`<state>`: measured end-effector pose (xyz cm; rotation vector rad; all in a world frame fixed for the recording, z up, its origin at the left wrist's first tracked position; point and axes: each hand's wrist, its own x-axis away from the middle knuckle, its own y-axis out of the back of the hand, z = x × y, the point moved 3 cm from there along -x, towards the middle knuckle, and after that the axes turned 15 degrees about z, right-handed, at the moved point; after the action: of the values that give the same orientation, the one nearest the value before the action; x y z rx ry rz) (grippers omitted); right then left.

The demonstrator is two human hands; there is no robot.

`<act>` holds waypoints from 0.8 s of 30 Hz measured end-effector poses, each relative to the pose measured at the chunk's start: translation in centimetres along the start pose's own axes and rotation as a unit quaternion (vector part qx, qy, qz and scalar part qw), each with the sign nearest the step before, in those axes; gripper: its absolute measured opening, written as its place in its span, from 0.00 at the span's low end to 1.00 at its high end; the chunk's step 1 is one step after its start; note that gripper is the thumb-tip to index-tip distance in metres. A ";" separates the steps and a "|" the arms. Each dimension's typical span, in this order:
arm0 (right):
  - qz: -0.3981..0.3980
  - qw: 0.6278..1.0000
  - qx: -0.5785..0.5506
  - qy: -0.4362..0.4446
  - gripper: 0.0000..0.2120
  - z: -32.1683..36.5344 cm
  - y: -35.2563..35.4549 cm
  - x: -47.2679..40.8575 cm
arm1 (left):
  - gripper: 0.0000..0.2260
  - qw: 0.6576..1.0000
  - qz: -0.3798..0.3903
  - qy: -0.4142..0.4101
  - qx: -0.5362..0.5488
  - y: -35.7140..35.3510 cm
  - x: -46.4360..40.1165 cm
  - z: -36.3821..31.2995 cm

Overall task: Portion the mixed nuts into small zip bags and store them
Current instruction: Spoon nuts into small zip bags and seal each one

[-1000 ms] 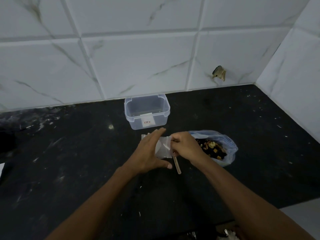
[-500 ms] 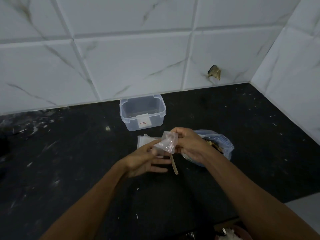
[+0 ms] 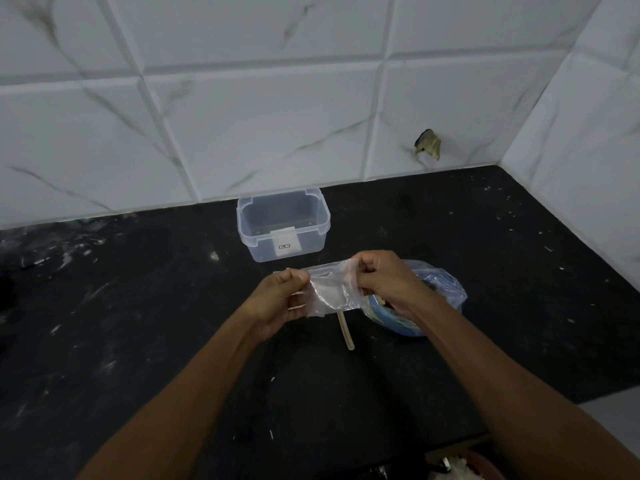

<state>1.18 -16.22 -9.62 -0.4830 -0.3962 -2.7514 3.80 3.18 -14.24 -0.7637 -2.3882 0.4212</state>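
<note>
The small zip bag is held above the counter, left hand and right hand each pinching one top corner. Peel the lips apart evenly before reaching the nuts bag.

A black countertop, flecked with pale marks, runs up to a white tiled wall at the back and right. A clear plastic container, open and with a small label on its near wall, stands on it close to the back wall. In front of the container and to its right lies a large bluish plastic bag. A thin wooden stick lies just left of that bag, in front of the container.
</note>
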 end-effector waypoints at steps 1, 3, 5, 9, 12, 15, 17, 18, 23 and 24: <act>-0.009 1.000 0.005 -0.002 0.09 0.0 0.0 -0.1 | 0.08 1.000 -0.002 -0.004 0.015 -0.2 0.0 0.0; -0.035 0.999 -0.004 0.001 0.08 0.0 0.1 -0.2 | 0.09 0.998 0.014 -0.002 0.055 -0.5 0.0 0.4; -0.061 0.998 -0.027 0.008 0.07 0.1 0.2 0.0 | 0.07 0.998 0.034 0.008 0.058 -0.9 0.2 0.7; -0.024 0.994 -0.109 -0.021 0.08 -0.5 0.0 -0.1 | 0.06 0.999 0.010 -0.005 0.039 -0.6 0.1 1.0; -0.002 0.989 -0.126 -0.077 0.08 -1.0 -0.5 0.0 | 0.07 1.000 -0.022 -0.019 -0.008 -0.4 -0.1 0.8; -0.049 0.995 -0.034 -0.079 0.07 -0.3 -0.2 0.4 | 0.10 0.995 -0.032 -0.044 -0.081 -0.4 -0.1 0.6; -0.074 0.995 0.023 -0.059 0.07 0.5 -0.1 0.7 | 0.08 0.982 -0.049 -0.068 -0.171 -0.6 0.1 0.3; -0.078 0.995 0.043 -0.055 0.08 0.8 -0.1 0.8 | 0.05 0.969 -0.061 -0.082 -0.225 -0.6 0.3 0.1; -0.070 0.992 0.091 -0.043 0.08 1.9 -0.2 0.9 | 0.58 0.793 -0.021 -0.194 -0.577 -2.4 0.5 -0.5; -0.064 0.992 0.096 -0.044 0.08 2.0 -0.4 0.9 | 0.60 0.736 -0.006 -0.224 -0.639 -3.1 0.3 -0.4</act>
<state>0.78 -15.39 -7.53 -0.5484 -0.7311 -2.7815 2.57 1.00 -12.42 -1.2648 -2.9244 -1.3914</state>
